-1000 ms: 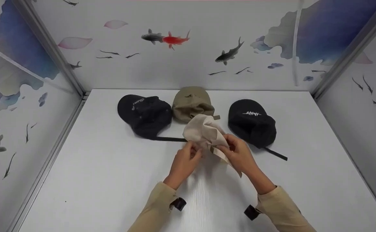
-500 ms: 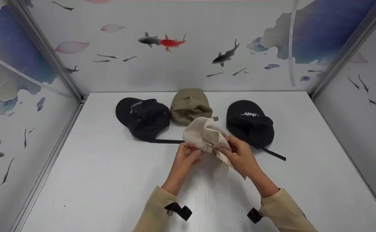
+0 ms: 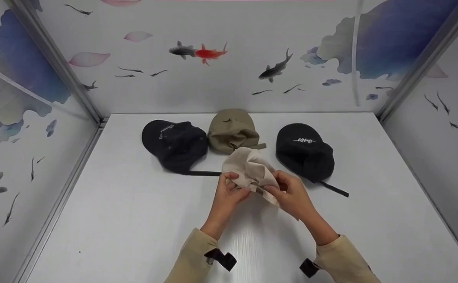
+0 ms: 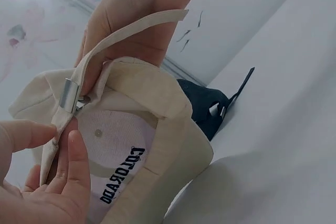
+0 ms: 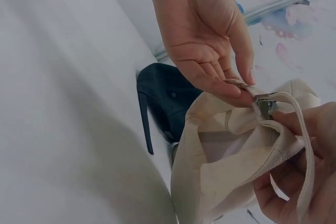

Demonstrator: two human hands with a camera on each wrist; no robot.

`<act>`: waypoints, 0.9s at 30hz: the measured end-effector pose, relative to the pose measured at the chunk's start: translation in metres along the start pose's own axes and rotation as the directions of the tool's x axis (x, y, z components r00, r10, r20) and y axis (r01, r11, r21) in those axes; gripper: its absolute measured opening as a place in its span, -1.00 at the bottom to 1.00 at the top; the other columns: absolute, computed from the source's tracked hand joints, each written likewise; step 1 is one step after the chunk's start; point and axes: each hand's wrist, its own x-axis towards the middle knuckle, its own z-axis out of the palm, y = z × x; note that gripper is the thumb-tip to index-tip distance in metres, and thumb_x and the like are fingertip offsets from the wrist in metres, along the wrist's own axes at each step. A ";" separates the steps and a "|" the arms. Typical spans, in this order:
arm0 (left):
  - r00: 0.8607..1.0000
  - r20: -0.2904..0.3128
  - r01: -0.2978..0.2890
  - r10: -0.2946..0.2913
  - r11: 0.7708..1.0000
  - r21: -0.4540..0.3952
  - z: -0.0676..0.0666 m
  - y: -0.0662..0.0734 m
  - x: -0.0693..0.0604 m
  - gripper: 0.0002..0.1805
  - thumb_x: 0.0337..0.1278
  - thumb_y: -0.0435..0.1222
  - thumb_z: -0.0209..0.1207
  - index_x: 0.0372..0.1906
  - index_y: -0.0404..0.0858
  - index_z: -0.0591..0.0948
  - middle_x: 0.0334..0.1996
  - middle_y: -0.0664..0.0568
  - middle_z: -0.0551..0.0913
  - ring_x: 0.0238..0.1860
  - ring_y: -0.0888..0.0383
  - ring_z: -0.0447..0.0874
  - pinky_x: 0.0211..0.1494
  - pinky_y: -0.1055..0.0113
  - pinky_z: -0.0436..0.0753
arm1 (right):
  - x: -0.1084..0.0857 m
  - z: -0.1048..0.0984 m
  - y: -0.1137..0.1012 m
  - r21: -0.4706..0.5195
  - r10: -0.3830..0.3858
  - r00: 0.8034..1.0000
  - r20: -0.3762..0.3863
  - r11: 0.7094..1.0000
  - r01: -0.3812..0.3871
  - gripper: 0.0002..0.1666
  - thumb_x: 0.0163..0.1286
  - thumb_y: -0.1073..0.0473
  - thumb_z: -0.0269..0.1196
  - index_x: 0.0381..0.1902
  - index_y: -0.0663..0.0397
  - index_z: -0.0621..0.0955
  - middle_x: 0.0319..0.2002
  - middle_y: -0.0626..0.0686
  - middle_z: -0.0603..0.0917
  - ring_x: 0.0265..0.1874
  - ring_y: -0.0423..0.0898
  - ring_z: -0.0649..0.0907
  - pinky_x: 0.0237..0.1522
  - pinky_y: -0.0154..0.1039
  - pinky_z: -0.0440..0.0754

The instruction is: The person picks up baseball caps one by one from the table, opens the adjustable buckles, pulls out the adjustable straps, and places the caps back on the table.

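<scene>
Both hands hold a cream cap above the white table, its back strap turned towards me. With thumb and fingers my left hand pinches the strap beside a metal buckle. My right hand grips the cap's back edge on the buckle's other side, thumb close to the metal. From the buckle the strap's loose end curves past the right hand. Inside the crown, dark COLORADO lettering shows in the left wrist view. The right fingers are partly hidden behind the cloth.
Behind the held cap lie a dark navy cap at left, an olive cap in the middle and a black cap at right. Straps stick out from them. Printed panels wall the white table at the back and sides.
The cream cap has come slightly nearer to me. My left hand has shifted along the strap towards the buckle; the right hand keeps its grip. The other caps stay put.
</scene>
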 end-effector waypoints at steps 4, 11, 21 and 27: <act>0.999 -0.002 -0.032 0.032 0.999 0.018 -0.002 -0.001 0.002 -0.50 0.22 -0.50 0.21 0.15 -0.33 0.23 0.01 -0.26 0.63 -0.18 0.24 0.70 -0.06 0.38 0.70 | -0.002 0.000 0.001 -0.014 -0.012 1.000 0.025 1.000 0.012 -0.85 0.26 0.36 0.36 -0.24 0.32 0.62 -0.30 0.21 0.70 -0.42 -0.28 0.61 -0.32 -0.43 0.61; 0.999 -0.012 -0.048 0.049 0.998 0.027 -0.005 -0.005 0.006 -0.49 0.22 -0.52 0.20 0.17 -0.34 0.22 0.01 -0.25 0.62 -0.21 0.27 0.68 -0.11 0.40 0.68 | -0.003 0.000 0.005 -0.034 -0.035 0.998 0.054 0.999 0.037 -0.84 0.26 0.35 0.37 -0.24 0.33 0.61 -0.27 0.24 0.72 -0.39 -0.30 0.63 -0.29 -0.44 0.62; 0.993 -0.072 -0.087 0.093 0.993 0.078 -0.014 -0.010 0.014 -0.52 0.24 -0.49 0.19 0.16 -0.33 0.24 -0.03 -0.21 0.64 -0.22 0.30 0.65 -0.13 0.41 0.63 | -0.005 0.003 0.006 -0.054 -0.023 0.998 0.065 0.998 0.027 -0.83 0.28 0.33 0.37 -0.23 0.31 0.61 -0.23 0.23 0.74 -0.36 -0.29 0.65 -0.26 -0.44 0.63; 0.997 -0.074 -0.015 0.016 1.000 0.020 -0.014 -0.010 0.008 -0.45 0.33 -0.44 0.15 0.26 -0.30 0.13 0.12 -0.33 0.61 -0.20 0.31 0.68 -0.02 0.34 0.69 | -0.003 0.007 0.005 -0.042 -0.029 0.999 0.039 0.999 0.031 -0.86 0.28 0.34 0.36 -0.26 0.29 0.61 -0.28 0.21 0.73 -0.39 -0.31 0.62 -0.30 -0.45 0.61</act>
